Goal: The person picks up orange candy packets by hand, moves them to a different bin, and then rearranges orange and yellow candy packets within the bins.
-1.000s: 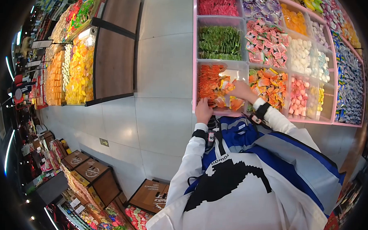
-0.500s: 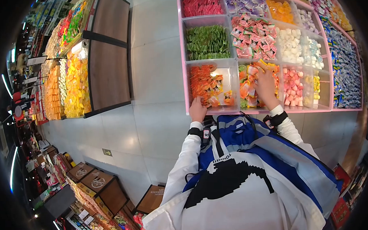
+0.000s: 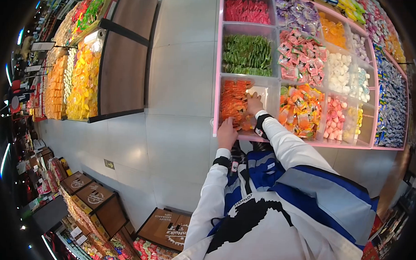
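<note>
Both my hands are in the front-left compartment (image 3: pixel 273 93) of the pink-edged candy display, at the orange-wrapped candies (image 3: pixel 234 96). My left hand (image 3: pixel 227 134) reaches over the front rim, its fingers curled onto the near end of the candy rows. My right hand (image 3: pixel 254 104) is beside the rows, fingers bent down against candies at their right side; the fingertips are partly hidden. A pale bare patch of the compartment floor shows behind the right hand. Orange and yellow packets (image 3: pixel 302 110) lie loosely heaped in the compartment to the right.
Behind are green-wrapped candies (image 3: pixel 247 53) in rows and pink packets (image 3: pixel 302 55). Pink-and-white marshmallow-like sweets (image 3: pixel 334 118) and blue packets (image 3: pixel 391 99) are farther right. Another wood-sided candy stand (image 3: pixel 123 72) is across the aisle at left; brown boxes (image 3: pixel 163 227) are at lower left.
My right hand has moved left from the loose orange and yellow packets into the front-left compartment. My left hand has shifted from the rim onto the candies. The view has shifted slightly.
</note>
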The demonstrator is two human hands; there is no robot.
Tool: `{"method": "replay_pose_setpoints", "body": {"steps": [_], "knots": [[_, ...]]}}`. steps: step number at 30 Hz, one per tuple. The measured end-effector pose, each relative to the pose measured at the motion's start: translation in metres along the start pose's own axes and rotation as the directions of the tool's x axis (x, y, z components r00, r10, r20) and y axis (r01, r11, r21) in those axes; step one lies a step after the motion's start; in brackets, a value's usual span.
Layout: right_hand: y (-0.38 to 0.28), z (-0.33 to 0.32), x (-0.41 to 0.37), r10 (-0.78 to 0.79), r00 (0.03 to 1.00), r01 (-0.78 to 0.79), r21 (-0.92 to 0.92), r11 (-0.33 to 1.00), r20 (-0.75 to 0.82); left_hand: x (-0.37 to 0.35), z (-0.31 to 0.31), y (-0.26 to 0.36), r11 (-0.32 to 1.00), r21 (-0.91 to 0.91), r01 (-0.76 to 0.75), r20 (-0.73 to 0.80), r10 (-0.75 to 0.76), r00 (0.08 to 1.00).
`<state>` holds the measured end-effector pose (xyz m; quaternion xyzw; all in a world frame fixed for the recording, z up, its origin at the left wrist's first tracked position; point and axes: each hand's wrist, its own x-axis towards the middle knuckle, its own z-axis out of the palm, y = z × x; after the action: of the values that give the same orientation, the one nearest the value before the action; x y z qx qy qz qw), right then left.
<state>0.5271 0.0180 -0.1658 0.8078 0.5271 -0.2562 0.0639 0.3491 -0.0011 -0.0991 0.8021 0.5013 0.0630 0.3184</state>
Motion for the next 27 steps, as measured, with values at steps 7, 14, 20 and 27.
{"method": "replay_pose_setpoints", "body": {"steps": [7, 14, 20, 27], "knots": [[0.015, 0.036, 0.005, 0.039, 0.994, -0.050, 0.107, 0.993, 0.100, 0.000, -0.002, 0.004, 1.000, 0.028, -0.012, -0.014, 0.013, 1.000], [0.046, -0.018, -0.015, -0.046, 0.999, 0.044, 0.246, 0.968, 0.001, 0.001, -0.002, 0.001, 1.000, 0.010, 0.005, 0.049, -0.005, 0.999], [0.102, -0.107, -0.081, -0.057, 0.987, 0.129, 0.521, 0.844, -0.152, 0.000, 0.002, -0.001, 0.999, 0.039, -0.005, 0.024, 0.004, 1.000], [0.181, -0.142, -0.133, 0.155, 0.849, 0.149, 0.511, 0.847, -0.505, 0.005, -0.004, -0.005, 0.997, -0.048, 0.066, 0.133, -0.059, 0.989]]}}
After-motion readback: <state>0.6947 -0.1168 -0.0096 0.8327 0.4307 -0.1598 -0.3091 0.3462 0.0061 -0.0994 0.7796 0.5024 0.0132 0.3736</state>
